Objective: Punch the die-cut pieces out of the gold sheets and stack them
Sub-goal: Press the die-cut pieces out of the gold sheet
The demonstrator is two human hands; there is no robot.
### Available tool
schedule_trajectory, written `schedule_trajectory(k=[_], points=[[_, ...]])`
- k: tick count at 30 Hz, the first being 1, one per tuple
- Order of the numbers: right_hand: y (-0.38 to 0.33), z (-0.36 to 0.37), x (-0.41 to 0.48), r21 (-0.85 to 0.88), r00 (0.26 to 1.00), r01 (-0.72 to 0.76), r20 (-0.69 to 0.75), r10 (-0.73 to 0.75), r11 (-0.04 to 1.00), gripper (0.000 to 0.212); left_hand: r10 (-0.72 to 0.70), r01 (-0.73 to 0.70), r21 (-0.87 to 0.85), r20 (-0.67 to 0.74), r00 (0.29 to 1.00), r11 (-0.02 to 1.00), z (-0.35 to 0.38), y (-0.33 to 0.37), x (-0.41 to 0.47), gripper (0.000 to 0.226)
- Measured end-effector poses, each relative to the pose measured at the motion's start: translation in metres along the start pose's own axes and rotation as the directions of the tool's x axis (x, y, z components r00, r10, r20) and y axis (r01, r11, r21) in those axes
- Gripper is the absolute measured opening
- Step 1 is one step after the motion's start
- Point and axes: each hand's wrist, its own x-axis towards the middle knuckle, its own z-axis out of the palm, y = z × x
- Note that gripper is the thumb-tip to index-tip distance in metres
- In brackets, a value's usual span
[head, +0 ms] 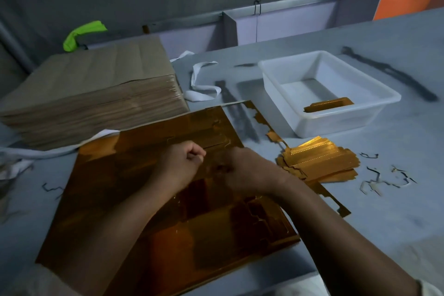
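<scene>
Left hand [182,160], an empty fist, presses the gold sheet [108,190]; right hand [242,172] on it, grip I cannot tell. Crooked punching could tear pieces.

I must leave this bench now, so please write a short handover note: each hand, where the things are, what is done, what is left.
Left hand: a fist, resting on the gold sheet. Right hand: on the sheet beside it; fingers hidden, grip unclear.
Punched pieces: stacked right of the sheet; a few more in the white tub.
Done: the sheet's right edge is punched out.
Left: most of this sheet, probably the tall pile at far left too.
</scene>
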Motion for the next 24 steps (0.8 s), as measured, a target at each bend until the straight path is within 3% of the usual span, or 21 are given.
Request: schedule_trajectory(k=[3, 5, 15, 24], points=[[-0.011, 0.013, -0.002, -0.139, 0.974, -0.005, 0.223, 0.036, 0.99, 0.011, -0.001, 0.022, 0.173, -0.123, 0.992, 0.985, 0.001, -0.037, -0.011, 0.012], [-0.017, 0.023, 0.002, -0.253, 0.962, 0.009, 0.267, 0.061, 0.967, 0.022, 0.03, 0.016, 0.25, -0.181, 0.983, 0.968, 0.003, -0.051, -0.017, 0.016], [-0.028, 0.04, 0.002, -0.419, 0.955, 0.011, 0.275, 0.115, 0.908, 0.03, 0.014, 0.038, 0.354, -0.143, 0.99, 0.934, 0.012, -0.069, -0.027, 0.031], [-0.028, 0.032, 0.008, -0.363, 0.937, 0.013, 0.33, 0.116, 0.932, 0.021, 0.091, -0.041, 0.429, -0.096, 0.991, 0.902, 0.015, -0.069, -0.044, 0.044]])
